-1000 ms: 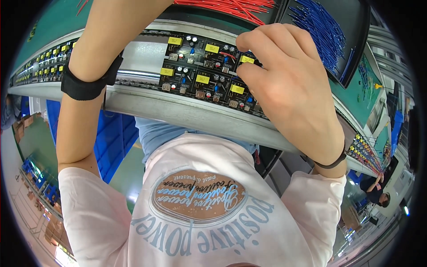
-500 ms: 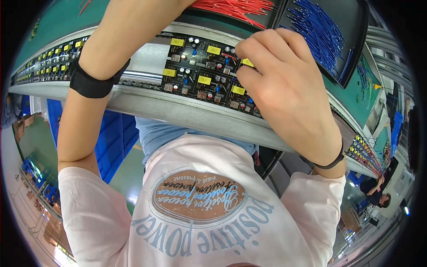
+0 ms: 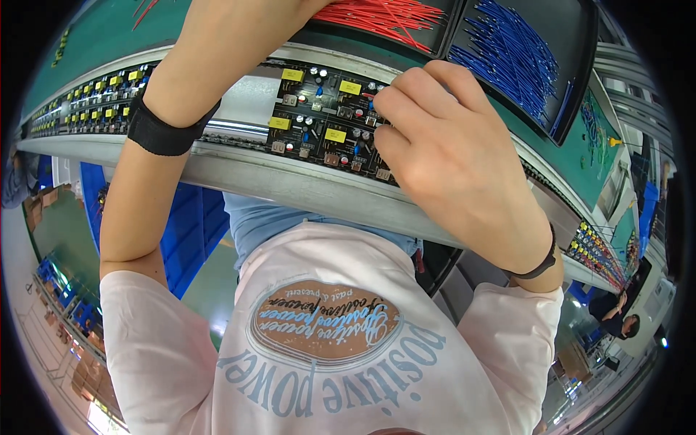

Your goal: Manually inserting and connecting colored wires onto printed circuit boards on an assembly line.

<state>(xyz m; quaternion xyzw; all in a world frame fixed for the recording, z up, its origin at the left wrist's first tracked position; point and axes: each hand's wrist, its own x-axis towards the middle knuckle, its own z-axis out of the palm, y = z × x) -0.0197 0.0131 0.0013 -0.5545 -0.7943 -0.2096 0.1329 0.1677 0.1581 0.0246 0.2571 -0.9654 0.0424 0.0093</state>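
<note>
My right hand is over the right part of a black circuit board panel with yellow blocks, small capacitors and metal sockets. Its fingers are curled and drawn together at the board, and a bit of red wire shows beside the fingertips. What they hold is hidden. My left hand reaches past the top edge of the view, next to a heap of red wires. Its fingers are out of sight. A black band circles the left wrist.
Blue wires fill a black tray at the far right. The panel sits in a metal rail running across the bench; more boards stand along it at left. A blue crate is below. Another person is far right.
My right hand has shifted a little left and down across the board, covering a yellow block that showed before. The left forearm has moved slightly right.
</note>
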